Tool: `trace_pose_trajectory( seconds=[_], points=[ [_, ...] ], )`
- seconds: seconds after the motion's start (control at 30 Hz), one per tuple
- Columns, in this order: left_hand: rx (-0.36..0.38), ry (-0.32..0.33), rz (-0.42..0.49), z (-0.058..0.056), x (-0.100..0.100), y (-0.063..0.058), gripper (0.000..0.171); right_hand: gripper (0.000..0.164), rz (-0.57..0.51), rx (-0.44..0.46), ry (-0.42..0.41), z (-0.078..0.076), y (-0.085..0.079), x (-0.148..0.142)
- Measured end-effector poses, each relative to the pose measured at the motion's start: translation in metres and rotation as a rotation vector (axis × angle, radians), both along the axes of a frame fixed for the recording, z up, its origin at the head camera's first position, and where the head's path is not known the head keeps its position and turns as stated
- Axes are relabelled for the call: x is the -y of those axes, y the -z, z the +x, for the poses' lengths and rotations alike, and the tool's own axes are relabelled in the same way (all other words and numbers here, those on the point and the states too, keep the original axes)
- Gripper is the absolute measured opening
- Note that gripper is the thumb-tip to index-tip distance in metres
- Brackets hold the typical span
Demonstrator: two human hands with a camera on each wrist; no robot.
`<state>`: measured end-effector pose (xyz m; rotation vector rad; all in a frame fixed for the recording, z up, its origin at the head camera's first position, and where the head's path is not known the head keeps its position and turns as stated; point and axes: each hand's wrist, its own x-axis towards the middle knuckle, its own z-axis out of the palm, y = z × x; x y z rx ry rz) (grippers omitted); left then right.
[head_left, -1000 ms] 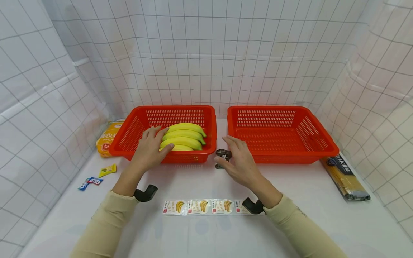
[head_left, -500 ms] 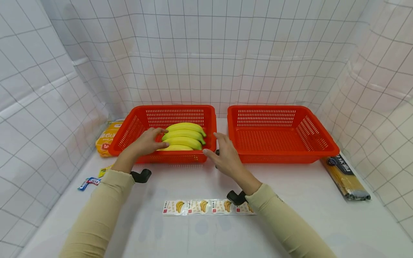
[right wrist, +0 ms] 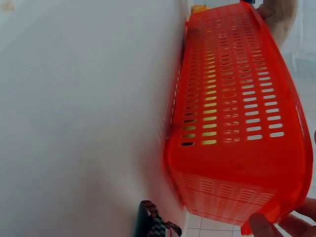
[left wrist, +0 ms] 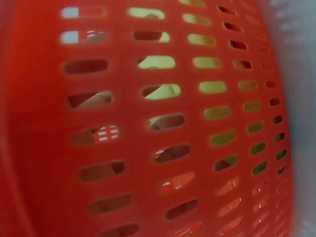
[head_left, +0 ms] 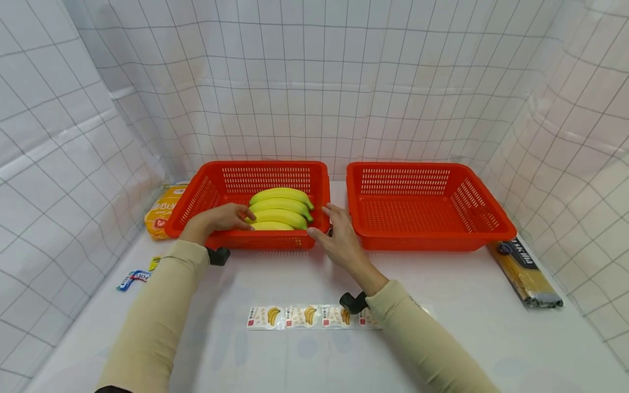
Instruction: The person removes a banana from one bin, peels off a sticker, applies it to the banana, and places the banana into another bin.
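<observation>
Several yellow bananas (head_left: 281, 206) lie side by side in the left red basket (head_left: 267, 240). My left hand (head_left: 223, 217) reaches over the basket's front rim. Its bent fingers and thumb close around the left end of a front banana. At that basket's front right corner, my right hand (head_left: 341, 240) touches the rim, its thumb in front and its fingers along the side. In the right wrist view, the right thumb (right wrist: 260, 226) shows against the corner. The basket's slotted wall (left wrist: 148, 143) fills the left wrist view and hides most of the left hand.
A second red basket (head_left: 432, 242) stands right. A dark patterned packet (right wrist: 153, 219) lies near the right hand. A noodle pack (head_left: 528, 273), an orange bag (head_left: 164, 213) and small blue wrappers (head_left: 132, 278) lie at the sides. Banana-printed labels (head_left: 304, 317) line the front.
My left hand has come lower and nearer the front rim, its fingers closing at the bananas' left end. The right hand has moved left to the basket's corner. The bananas have stayed put.
</observation>
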<state>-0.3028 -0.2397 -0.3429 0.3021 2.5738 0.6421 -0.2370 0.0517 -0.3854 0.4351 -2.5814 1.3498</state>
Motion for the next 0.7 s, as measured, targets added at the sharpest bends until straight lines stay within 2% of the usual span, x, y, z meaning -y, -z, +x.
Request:
trace_pose_trajectory(
  seconds=[0.13,0.37,0.6,0.7],
  points=[
    [0.029,0.019,-0.052,-0.0044,0.0004,0.0019,0.042,0.063,-0.032,-0.004,-0.011,-0.0040,0.0050,-0.0006],
    [0.095,-0.011,-0.093,-0.0075,0.0006,0.0037,0.045,0.066,-0.045,-0.014,-0.034,-0.0075,0.0096,-0.0020],
    [0.067,0.033,-0.115,-0.0075,-0.0014,0.0020,0.044,0.067,-0.006,-0.015,-0.034,-0.0066,0.0083,-0.0032],
    [0.051,0.018,-0.122,-0.0063,-0.0023,-0.0006,0.044,0.067,0.011,-0.014,-0.036,-0.0063,0.0079,-0.0030]
  ],
)
